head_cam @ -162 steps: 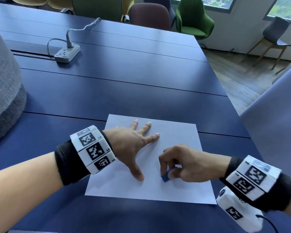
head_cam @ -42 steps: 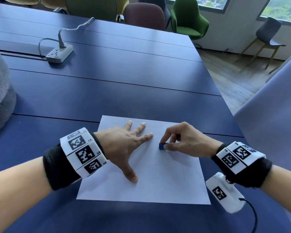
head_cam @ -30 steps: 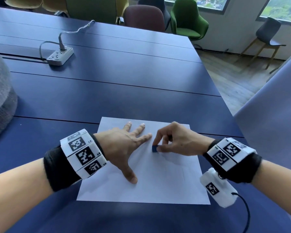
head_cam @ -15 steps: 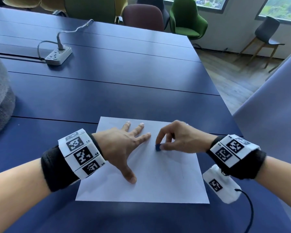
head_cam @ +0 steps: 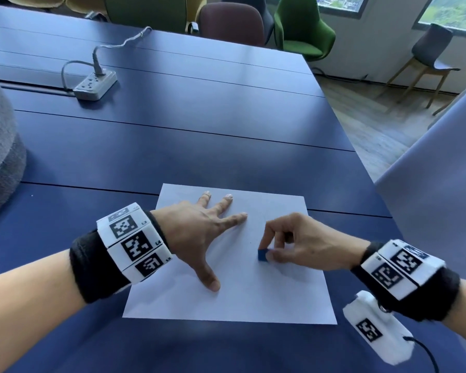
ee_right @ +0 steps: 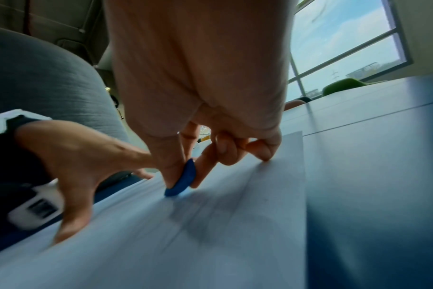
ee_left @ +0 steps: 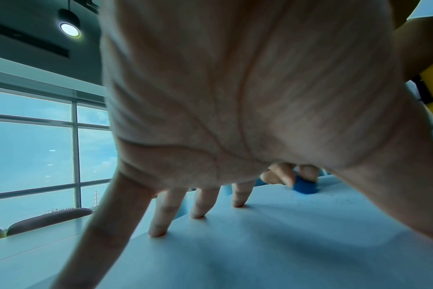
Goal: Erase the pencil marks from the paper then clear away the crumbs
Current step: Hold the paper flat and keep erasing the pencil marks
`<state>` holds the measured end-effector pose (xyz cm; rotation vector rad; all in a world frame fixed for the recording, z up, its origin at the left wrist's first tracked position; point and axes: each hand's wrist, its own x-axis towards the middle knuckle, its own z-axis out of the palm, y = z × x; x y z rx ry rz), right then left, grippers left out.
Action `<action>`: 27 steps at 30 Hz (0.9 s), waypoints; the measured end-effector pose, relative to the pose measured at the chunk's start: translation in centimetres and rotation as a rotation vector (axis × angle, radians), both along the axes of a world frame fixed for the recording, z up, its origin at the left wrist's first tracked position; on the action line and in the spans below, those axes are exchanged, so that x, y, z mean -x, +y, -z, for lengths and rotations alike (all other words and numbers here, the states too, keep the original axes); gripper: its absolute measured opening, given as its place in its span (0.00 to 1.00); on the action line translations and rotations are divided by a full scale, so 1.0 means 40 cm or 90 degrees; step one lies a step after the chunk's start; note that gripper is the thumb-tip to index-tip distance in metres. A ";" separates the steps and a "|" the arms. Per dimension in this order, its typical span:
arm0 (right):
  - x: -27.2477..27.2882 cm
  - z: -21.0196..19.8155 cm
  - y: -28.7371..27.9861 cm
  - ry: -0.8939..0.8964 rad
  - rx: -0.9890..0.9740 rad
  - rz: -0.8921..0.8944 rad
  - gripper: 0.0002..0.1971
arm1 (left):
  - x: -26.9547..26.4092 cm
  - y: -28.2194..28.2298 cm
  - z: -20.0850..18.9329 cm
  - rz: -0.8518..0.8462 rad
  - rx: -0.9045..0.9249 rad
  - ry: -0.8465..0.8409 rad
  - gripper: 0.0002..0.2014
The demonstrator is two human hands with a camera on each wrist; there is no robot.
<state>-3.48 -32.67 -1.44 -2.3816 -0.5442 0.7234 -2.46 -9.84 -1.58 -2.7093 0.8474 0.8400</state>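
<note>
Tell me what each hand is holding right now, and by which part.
The right hand pinches the blue eraser by its upper end, lower edge on the paper. The left hand holds nothing; its straight fingers press the paper flat.

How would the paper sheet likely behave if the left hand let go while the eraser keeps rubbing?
The paper looks thin and flat, so probably light and floppy. On the smooth table it would likely slide or buckle under the eraser pinched by the right hand. The left hand, fingers spread, presses it flat.
</note>
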 end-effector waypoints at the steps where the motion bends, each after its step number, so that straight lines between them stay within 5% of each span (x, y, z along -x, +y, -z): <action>1: 0.007 -0.004 -0.001 0.024 0.014 -0.025 0.04 | -0.001 0.000 0.000 -0.001 0.000 -0.001 0.66; 7: -0.006 0.008 0.006 -0.055 -0.049 0.107 0.02 | -0.001 -0.006 -0.004 0.000 -0.008 -0.001 0.67; 12: 0.048 0.000 -0.003 0.028 0.000 0.009 0.03 | 0.002 -0.004 -0.004 0.003 -0.008 -0.005 0.67; 16: 0.031 0.005 -0.007 -0.036 -0.044 0.103 0.02 | 0.000 -0.004 -0.004 0.005 -0.003 -0.007 0.66; 21: 0.072 -0.007 -0.007 0.034 0.008 -0.002 0.03 | -0.001 -0.004 -0.004 0.003 -0.005 -0.012 0.67; 27: 0.061 -0.003 -0.011 -0.022 -0.018 0.049 0.02 | -0.001 -0.005 -0.003 0.004 -0.007 -0.017 0.67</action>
